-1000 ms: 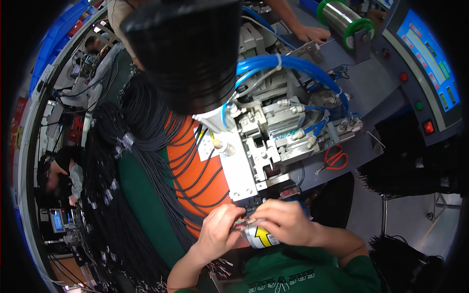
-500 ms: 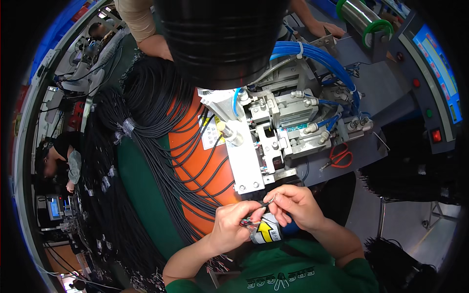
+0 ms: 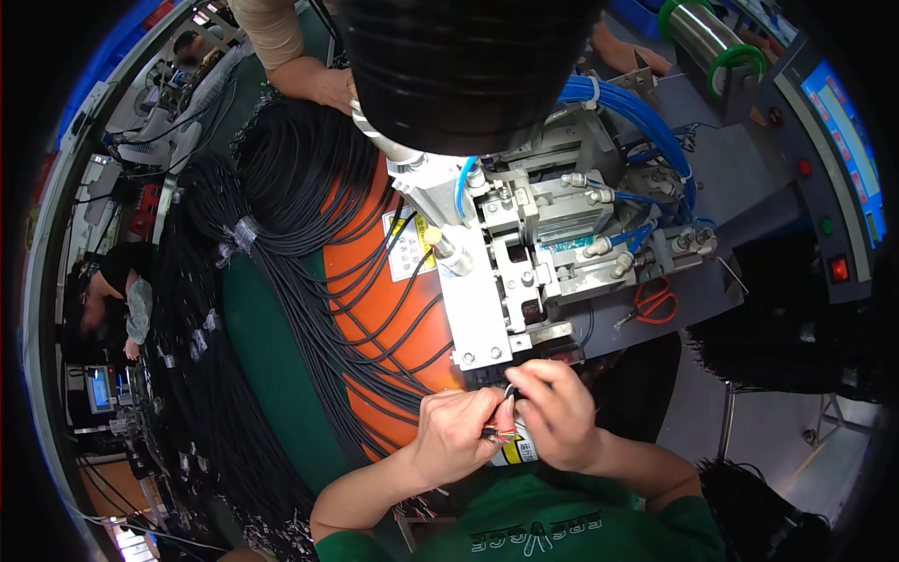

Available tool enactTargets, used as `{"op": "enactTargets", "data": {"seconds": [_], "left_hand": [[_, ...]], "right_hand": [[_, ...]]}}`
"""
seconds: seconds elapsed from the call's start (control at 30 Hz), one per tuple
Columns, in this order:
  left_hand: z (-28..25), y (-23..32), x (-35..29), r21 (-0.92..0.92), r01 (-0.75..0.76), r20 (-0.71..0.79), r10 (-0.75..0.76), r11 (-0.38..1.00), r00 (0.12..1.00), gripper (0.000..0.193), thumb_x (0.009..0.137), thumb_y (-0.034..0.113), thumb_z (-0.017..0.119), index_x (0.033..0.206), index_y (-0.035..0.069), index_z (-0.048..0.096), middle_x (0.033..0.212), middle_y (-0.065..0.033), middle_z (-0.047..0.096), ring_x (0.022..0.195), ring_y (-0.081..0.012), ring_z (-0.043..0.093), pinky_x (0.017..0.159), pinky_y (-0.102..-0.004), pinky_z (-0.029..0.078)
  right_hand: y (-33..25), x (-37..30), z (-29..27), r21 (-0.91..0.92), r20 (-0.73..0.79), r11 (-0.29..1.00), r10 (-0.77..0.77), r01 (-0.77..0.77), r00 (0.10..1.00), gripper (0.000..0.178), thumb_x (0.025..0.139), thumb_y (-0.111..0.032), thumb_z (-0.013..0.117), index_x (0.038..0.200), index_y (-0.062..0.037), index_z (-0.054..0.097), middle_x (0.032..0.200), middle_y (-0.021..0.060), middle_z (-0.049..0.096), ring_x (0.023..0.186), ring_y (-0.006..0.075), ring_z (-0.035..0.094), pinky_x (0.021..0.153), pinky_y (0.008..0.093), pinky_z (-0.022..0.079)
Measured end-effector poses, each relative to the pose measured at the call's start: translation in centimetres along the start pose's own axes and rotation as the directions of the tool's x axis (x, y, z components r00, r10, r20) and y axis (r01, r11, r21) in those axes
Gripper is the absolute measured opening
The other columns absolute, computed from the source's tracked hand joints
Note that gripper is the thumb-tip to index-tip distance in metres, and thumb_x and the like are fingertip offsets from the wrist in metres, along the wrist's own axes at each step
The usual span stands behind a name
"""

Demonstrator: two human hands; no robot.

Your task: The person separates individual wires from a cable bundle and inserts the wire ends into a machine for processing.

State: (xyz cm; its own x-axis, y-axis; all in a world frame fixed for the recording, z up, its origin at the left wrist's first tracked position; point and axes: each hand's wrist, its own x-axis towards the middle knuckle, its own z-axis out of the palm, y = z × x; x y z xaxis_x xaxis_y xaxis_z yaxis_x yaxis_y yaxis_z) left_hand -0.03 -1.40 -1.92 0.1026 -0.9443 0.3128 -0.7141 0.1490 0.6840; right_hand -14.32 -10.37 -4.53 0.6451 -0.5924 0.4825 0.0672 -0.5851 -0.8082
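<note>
My left hand point(image 3: 454, 429) is closed around a black cable; thin coloured wires point(image 3: 501, 435) fan out below its fingers. A short pale, dark-edged piece point(image 3: 510, 391) stands up between the two hands. Against its top, the thumb and forefinger of my right hand point(image 3: 562, 417) come together, slightly smeared, and what they pinch is too small to name. Both hands are just in front of a metal fixture point(image 3: 479, 323) with a flat white plate. Many black cables point(image 3: 309, 328) run from the left toward my left hand over an orange surface point(image 3: 412, 323).
A black tube point(image 3: 468, 75) hangs over the fixture. Red-handled scissors point(image 3: 655, 302) lie to its right, below blue air hoses point(image 3: 646, 122). At the far right stands a control panel point(image 3: 838, 225); a solder-wire spool point(image 3: 707, 42) is behind. Another person's hand point(image 3: 328, 89) rests beyond the cables.
My right hand has turned and its fingers have shifted slightly at the cable end. The coloured wires have moved a little to the right. The view has shifted slightly.
</note>
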Motion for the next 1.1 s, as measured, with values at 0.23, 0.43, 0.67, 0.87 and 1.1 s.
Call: {"op": "enactTargets", "data": {"seconds": [0.23,0.43,0.67,0.87,1.1], "left_hand": [[-0.2,0.0,0.5,-0.061,0.007,0.018,-0.006,0.998,1.0,0.008,0.08,0.002,0.066,0.084,0.001,0.059,0.06,-0.0072,0.057,0.047,-0.0215,0.056,0.045,-0.0308,0.044],[-1.5,-0.1,0.8,-0.227,0.237,0.243,-0.181,0.944,0.953,0.014,0.076,0.002,0.067,0.078,0.005,0.053,0.064,-0.0075,0.059,0.055,-0.0255,0.06,0.051,-0.0323,0.046],[-1.0,0.0,0.8,-0.16,0.167,0.216,-0.13,0.973,0.968,0.01,0.078,0.003,0.065,0.077,0.004,0.055,0.058,-0.0063,0.054,0.048,-0.0224,0.056,0.046,-0.032,0.044],[-1.0,0.8,0.0,0.357,-0.098,0.126,0.056,0.929,0.99,0.046,0.061,0.004,0.071,0.106,-0.002,0.063,0.077,-0.0064,0.057,0.06,-0.0207,0.056,0.053,-0.0312,0.046],[-1.4,0.6,0.0,0.319,-0.086,0.224,0.013,0.944,0.975,0.046,0.066,0.005,0.061,0.112,-0.004,0.06,0.088,-0.0075,0.052,0.071,-0.0203,0.053,0.059,-0.0293,0.047]], "right_hand": [[2.0,0.6,-1.8,0.775,0.45,0.27,0.4,-0.572,0.799,0.021,0.091,-0.002,0.057,0.109,0.0062,0.063,0.092,0.0083,0.06,0.079,0.0118,0.061,0.066,0.0221,0.047],[2.6,0.8,-2.1,0.707,0.489,0.352,0.384,-0.613,0.783,0.019,0.091,-0.001,0.057,0.106,0.0053,0.065,0.092,0.009,0.061,0.07,0.0107,0.062,0.055,0.0192,0.045],[2.8,1.3,-2.4,0.379,0.336,0.834,0.28,-0.401,0.899,0.01,0.084,-0.004,0.063,0.093,0.0011,0.066,0.086,0.0066,0.063,0.058,0.0104,0.061,0.049,0.0228,0.045],[0.7,2.1,-1.8,-0.321,0.191,0.947,0.077,-0.012,0.979,0.008,0.077,-0.01,0.064,0.074,-0.0042,0.058,0.072,0.0068,0.054,0.055,0.0233,0.059,0.05,0.0332,0.048],[1.5,1.6,-1.7,-0.274,0.211,0.958,0.147,-0.086,0.966,0.007,0.077,-0.007,0.063,0.077,-0.0028,0.058,0.075,0.0084,0.056,0.056,0.0257,0.06,0.052,0.0359,0.048]]}}
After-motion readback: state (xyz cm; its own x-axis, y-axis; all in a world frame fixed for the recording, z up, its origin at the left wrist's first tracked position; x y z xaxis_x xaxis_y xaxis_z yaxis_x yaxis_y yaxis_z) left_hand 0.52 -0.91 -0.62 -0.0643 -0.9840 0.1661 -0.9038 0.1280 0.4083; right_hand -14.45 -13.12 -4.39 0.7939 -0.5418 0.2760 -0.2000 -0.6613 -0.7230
